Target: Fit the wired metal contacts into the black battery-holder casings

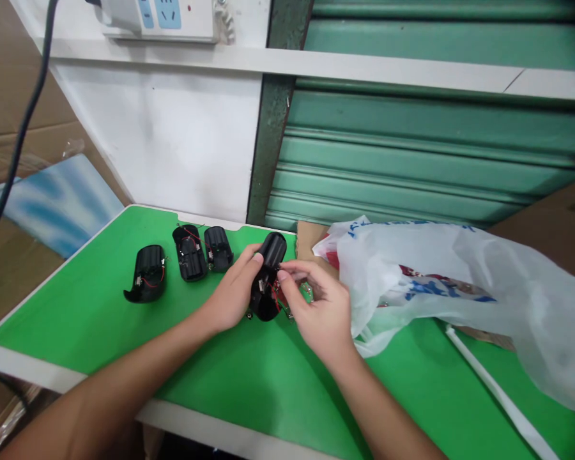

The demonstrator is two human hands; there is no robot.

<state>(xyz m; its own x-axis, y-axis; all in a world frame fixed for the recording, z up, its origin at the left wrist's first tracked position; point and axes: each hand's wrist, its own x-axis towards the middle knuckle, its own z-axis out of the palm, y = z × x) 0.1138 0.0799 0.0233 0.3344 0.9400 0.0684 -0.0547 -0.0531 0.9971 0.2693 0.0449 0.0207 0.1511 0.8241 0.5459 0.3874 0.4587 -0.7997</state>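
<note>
My left hand (pixel 234 287) is closed around the left side of a black plastic housing (pixel 273 250), which stands tilted above the green table top. Red wires (pixel 276 298) show in its open lower part. At its right edge, the thumb and forefinger of my right hand (pixel 319 306) are pinched together; what lies between the fingertips is too small to make out. Left of my hands lie more black housings with thin red wires: one (pixel 149 271) at the far left, another (pixel 190 252) in the middle, and a smaller one (pixel 218 248) beside it.
A white plastic bag (pixel 431 281) with red and blue contents covers the right of the green table (pixel 211 390). A white strip (pixel 501 393) lies in front of it. Behind rises a green shutter (pixel 412 147). A power strip (pixel 172 19) and a black cable (pixel 22 128) are at the upper left.
</note>
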